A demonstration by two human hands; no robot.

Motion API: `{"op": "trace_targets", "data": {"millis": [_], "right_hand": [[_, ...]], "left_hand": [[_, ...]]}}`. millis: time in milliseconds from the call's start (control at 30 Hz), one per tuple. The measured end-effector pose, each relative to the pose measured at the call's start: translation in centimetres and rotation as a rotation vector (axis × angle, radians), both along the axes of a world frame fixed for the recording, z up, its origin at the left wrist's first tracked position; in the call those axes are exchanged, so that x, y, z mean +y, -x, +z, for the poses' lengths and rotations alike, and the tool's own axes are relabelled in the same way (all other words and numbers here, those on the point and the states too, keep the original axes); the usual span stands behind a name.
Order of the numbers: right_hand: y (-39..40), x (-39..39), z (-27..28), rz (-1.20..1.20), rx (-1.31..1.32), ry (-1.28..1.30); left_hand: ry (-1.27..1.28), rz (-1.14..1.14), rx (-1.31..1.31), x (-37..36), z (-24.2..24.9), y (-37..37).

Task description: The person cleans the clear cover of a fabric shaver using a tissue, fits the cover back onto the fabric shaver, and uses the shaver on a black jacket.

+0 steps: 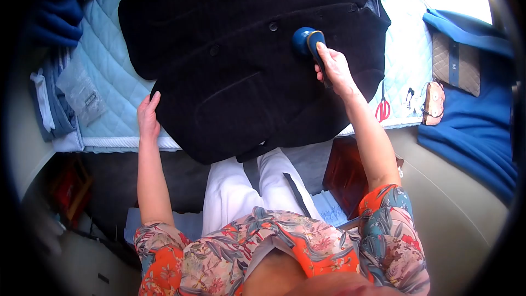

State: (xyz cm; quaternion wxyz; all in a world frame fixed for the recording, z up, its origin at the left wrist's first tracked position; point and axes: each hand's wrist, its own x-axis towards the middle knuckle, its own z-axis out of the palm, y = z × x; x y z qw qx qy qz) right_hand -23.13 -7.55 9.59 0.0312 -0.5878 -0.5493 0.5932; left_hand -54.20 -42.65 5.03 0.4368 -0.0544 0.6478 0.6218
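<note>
A black jacket with dark buttons lies spread over the light blue quilted bed, its lower edge hanging a little past the bed's front edge. My right hand is wrapped round the handle of a dark blue handheld device, perhaps a lint shaver. The device's round head is at the jacket's upper right part, right of a button; whether it touches the cloth cannot be told. My left hand is at the jacket's lower left edge, its thumb and fingers closed on the cloth.
On the quilted bed cover, a clear plastic bag lies at the left beside folded clothes. Red-handled scissors and a small tan case lie at the right, near a brown quilted item and blue fabric.
</note>
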Motion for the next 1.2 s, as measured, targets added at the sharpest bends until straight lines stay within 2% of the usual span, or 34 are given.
{"op": "trace_targets", "data": {"millis": [67,233,300,400,533,567,633,700,767,833,933,1067,1200], "right_hand": [[0.5,0.2,0.4,0.089,-0.001,0.045],[-3.8,5.6,-1.3,-0.366,-0.006,-0.019],[-4.1,5.7,-1.5,-0.413,0.016,-0.034],[-0.4,1.1,0.1,-0.21,0.008,0.007],[3.1,-4.7,0.7,0.22,0.004,0.1],[3.4,-5.4,1.0,0.313,-0.023,0.117],[2.1,-4.0,0.5,0.231,0.003,0.086],[0.9,-2.0,0.9,0.09,-0.028,0.036],[0.0,0.1,1.4,0.001,-0.102,-0.022],[0.1,0.8,2.5,-0.041,-0.158,-0.075],[1.3,-1.5,3.6,0.028,-0.04,-0.054],[3.4,-6.0,1.3,0.33,0.0,0.003],[2.7,-4.5,0.7,0.128,-0.03,-0.021]], "left_hand": [[0.012,-0.014,-0.003,-0.4,-0.5,0.3],[0.019,0.004,0.003,-0.1,-0.2,0.2],[-0.012,0.004,-0.016,-0.2,-0.3,0.4],[-0.088,0.023,-0.054,0.2,0.6,0.3],[-0.125,-0.007,-0.098,0.0,2.1,-0.4],[-0.099,-0.167,0.066,0.4,3.2,-1.0],[-0.038,-0.486,0.384,1.3,6.0,-3.0],[-0.068,-0.679,0.559,2.7,7.9,-5.9],[0.037,-0.845,0.775,2.8,6.9,-8.8],[0.148,-0.863,1.0,2.9,5.3,-11.2],[0.182,-0.799,1.099,2.6,4.2,-12.9],[0.14,-0.708,1.147,1.1,3.7,-13.5],[0.132,-0.683,1.183,-0.6,3.0,-13.9]]}}
